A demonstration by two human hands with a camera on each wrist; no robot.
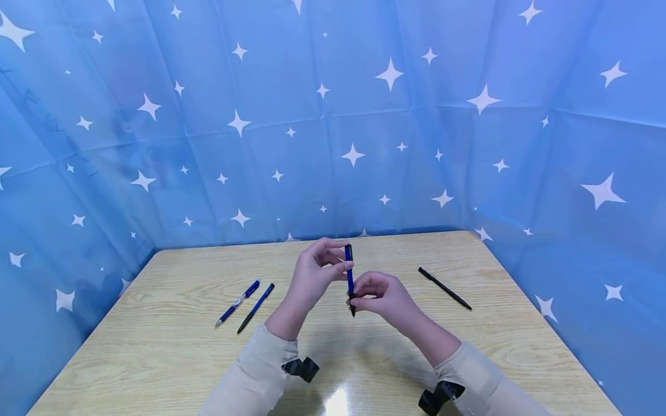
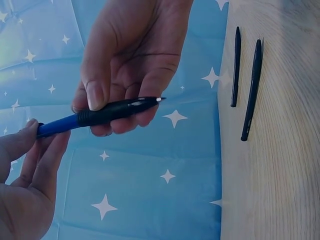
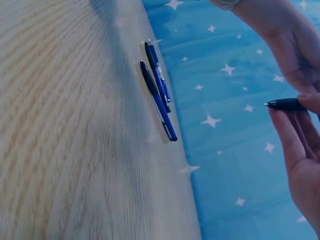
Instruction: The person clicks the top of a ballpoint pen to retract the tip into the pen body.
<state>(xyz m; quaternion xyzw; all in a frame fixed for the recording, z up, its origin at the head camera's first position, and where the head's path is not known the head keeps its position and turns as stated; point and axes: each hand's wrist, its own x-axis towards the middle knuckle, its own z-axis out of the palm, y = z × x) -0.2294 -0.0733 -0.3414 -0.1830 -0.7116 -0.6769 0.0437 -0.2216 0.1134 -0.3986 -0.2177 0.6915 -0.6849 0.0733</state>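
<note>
From the head camera we see our left hand (image 1: 315, 271) and right hand (image 1: 382, 296) meeting above the middle of the wooden table (image 1: 171, 346), sharing one blue pen (image 1: 350, 278). It stands nearly upright, tip down: the left fingers pinch its upper end, the right fingers pinch the black grip near the tip. Two more blue pens (image 1: 245, 305) lie side by side at about 9 o'clock from the hands, and a black pen (image 1: 444, 288) lies at 3 o'clock, well apart.

From the left wrist, the right hand (image 2: 131, 60) pinches the dark grip section, the tip (image 2: 159, 99) bare and pointing out, while the left fingertips (image 2: 22, 135) hold the blue barrel end.

From the right wrist, only the pen's tip end (image 3: 285, 104) shows, held at the right fingertips (image 3: 310, 102); the two blue pens (image 3: 157, 87) rest at the table's edge.

We judge the work on this pen mid-way: it is held whole, nothing visibly taken apart, and the other three pens lie untouched.
</note>
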